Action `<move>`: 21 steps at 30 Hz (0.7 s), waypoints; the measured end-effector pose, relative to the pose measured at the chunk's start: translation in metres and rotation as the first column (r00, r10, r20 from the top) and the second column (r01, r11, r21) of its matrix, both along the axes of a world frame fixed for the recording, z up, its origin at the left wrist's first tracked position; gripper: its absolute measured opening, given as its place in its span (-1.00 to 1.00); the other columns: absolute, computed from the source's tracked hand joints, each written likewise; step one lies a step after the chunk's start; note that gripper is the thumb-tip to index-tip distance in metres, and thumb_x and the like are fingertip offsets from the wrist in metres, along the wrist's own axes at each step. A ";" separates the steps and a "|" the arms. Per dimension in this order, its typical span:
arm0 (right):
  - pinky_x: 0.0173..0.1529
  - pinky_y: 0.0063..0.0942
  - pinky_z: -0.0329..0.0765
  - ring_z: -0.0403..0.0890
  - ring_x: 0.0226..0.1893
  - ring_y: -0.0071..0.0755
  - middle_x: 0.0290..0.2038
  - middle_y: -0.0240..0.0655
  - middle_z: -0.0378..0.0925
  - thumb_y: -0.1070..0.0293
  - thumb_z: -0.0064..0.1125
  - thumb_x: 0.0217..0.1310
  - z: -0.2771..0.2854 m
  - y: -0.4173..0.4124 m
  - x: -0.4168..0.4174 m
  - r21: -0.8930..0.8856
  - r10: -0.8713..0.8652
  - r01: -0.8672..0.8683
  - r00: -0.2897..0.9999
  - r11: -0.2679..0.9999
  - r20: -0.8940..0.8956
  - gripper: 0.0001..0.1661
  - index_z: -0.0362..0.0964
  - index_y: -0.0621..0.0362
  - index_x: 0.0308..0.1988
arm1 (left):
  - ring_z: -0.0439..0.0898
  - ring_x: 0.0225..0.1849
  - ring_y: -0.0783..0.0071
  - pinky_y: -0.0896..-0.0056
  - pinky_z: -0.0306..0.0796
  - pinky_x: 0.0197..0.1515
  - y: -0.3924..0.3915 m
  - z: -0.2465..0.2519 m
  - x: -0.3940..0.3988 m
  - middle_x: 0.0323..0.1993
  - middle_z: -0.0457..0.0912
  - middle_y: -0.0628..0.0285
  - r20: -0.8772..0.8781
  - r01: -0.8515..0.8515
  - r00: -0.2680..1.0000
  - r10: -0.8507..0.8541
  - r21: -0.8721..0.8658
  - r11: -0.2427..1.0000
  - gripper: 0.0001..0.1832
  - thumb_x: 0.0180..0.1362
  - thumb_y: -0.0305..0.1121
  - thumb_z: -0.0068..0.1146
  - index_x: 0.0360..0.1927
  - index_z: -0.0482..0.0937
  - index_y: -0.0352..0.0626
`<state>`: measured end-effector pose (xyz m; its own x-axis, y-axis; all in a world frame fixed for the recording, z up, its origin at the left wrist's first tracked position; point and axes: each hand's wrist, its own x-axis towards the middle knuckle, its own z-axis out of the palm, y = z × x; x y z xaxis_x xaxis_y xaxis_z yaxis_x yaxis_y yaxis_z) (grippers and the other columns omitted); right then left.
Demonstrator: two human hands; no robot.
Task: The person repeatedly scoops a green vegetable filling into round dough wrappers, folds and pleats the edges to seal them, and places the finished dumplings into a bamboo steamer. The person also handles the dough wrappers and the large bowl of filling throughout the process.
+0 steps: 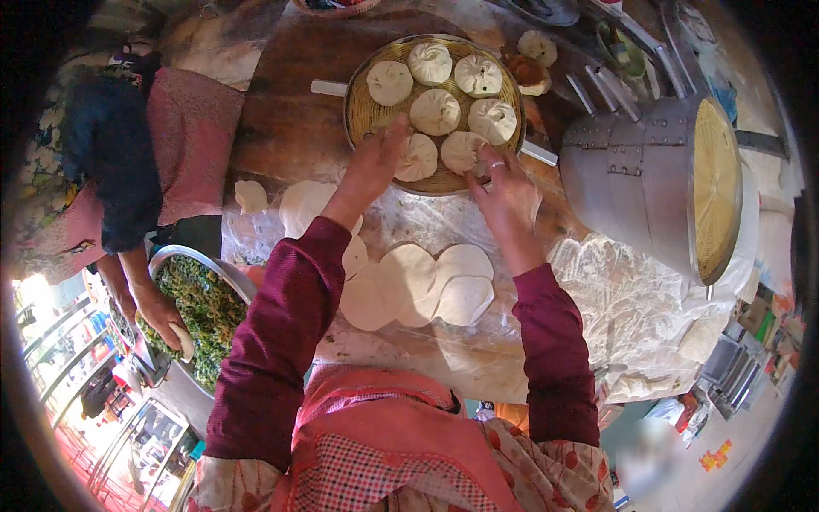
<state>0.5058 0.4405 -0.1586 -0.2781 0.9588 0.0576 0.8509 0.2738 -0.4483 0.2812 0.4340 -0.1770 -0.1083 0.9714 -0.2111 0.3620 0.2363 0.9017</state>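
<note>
A round steamer tray [384, 54] with a woven base and metal rim holds several pleated raw buns, one of them the middle bun [435, 112]. My right hand [508, 192], wearing a ring, has its thumb and fingers around the right edge of the front right bun [462, 152]. Over the tray's left front lies my left hand [377, 153], beside the front left bun [417, 158]; its fingers partly hide what is under them. Between my forearms, flat dough rounds [409, 281] overlap on the floured table.
Stacked metal steamers [633, 179] lie sideways at right. At left, another person's hand [160, 313] holds dough over a metal bowl [237, 275] of chopped green filling [205, 301]. A dough piece [250, 196] lies near the wooden table's [288, 128] left edge.
</note>
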 end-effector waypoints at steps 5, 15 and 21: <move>-0.33 -0.12 0.58 0.66 -0.29 -0.02 -0.29 -0.11 0.60 0.16 0.18 0.16 -0.017 -0.034 -0.028 -0.074 0.049 -0.052 0.998 0.996 -0.036 -0.66 0.53 0.04 -0.09 | 0.47 0.10 0.45 0.39 0.27 0.24 0.002 0.002 -0.007 0.09 0.57 0.12 0.059 0.092 0.995 -0.084 -0.168 0.982 -0.45 0.46 -0.03 -0.26 0.24 0.40 -0.30; -0.32 -0.15 0.55 0.64 -0.38 0.00 -0.36 -0.15 0.60 0.24 0.14 0.22 0.005 -0.064 0.004 -0.028 -0.096 0.092 0.979 0.995 -0.178 -0.78 0.52 0.10 -0.19 | 0.54 -0.03 0.29 0.29 0.38 -0.01 -0.016 0.020 -0.003 -0.03 0.58 0.14 0.066 -0.153 0.987 0.147 0.100 0.983 -0.52 0.41 -0.05 -0.21 0.19 0.42 -0.17; -0.13 -0.12 0.53 0.59 -0.12 -0.01 -0.10 -0.16 0.55 0.29 0.32 0.07 -0.037 -0.188 0.082 -0.192 -0.179 0.195 0.979 0.962 0.095 -0.59 0.47 0.13 -0.06 | 0.47 0.16 0.43 0.41 0.34 0.04 -0.079 0.115 0.017 0.16 0.50 0.21 0.551 -0.260 0.800 0.237 -0.037 0.965 -0.52 0.44 -0.10 -0.25 0.28 0.35 -0.18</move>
